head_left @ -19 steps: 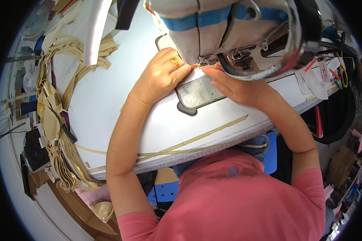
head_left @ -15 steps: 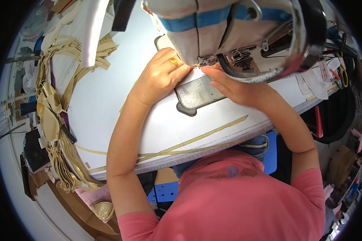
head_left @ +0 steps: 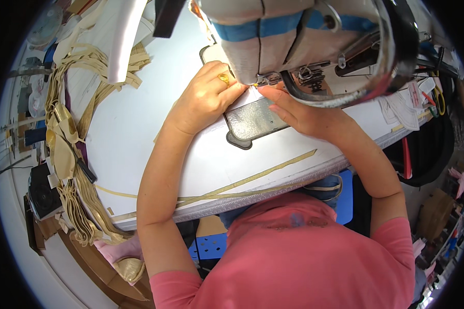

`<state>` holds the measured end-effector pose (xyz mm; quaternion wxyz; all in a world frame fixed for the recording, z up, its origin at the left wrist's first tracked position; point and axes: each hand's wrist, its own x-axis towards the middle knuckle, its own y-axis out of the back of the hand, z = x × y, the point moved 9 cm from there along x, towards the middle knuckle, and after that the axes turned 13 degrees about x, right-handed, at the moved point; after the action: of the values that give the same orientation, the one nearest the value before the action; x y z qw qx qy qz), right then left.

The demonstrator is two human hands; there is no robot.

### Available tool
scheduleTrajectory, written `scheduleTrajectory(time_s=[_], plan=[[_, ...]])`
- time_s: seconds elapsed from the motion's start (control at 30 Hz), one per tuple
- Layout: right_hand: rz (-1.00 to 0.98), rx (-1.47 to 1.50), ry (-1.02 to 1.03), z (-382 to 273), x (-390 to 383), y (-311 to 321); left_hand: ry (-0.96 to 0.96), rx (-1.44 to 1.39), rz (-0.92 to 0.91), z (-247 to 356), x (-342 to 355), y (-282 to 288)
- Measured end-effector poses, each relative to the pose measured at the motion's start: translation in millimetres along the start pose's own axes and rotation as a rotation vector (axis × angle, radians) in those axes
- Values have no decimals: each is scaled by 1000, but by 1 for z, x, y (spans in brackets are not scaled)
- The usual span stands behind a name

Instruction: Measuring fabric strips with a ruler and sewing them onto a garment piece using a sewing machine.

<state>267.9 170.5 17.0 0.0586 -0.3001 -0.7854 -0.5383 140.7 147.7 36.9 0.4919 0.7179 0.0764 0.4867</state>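
White table [head_left: 129,134] beneath a sewing machine [head_left: 242,54], brown cardboard [head_left: 95,269] below left.

The sewing machine [head_left: 273,51] is cut off by the top edge — whatever sits between left grip [head_left: 203,98] and right grip [head_left: 312,116] is too small to tell — and right-rim clutter [head_left: 453,232] blurs.

Sewing machine [head_left: 276,44]: on the surface [head_left: 134,139]
Left hand [head_left: 206,95]: at the sewing machine's near left corner
Right hand [head_left: 307,113]: just before the sewing machine
Plate [head_left: 255,119]: in the surface, before the sewing machine
Strips [head_left: 263,172]: crossed on the surface, farther before the sewing machine
Strip bundle [head_left: 64,149]: well left of the sewing machine
Paper pieces [head_left: 401,114]: on the surface, right of the sewing machine
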Motion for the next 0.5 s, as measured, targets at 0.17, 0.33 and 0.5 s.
scheduleTrajectory(time_s=[0.17, 0.33, 0.5], plan=[[1, 51, -25, 5, -2, -2, -65, 8, 36, 6, 4, 4], [13, 93, -21, 3, 0, 0, -57, 19, 22, 4, 2, 3], [9, 82, -8, 1, 0, 2, -70, 11, 15, 5, 3, 2]])
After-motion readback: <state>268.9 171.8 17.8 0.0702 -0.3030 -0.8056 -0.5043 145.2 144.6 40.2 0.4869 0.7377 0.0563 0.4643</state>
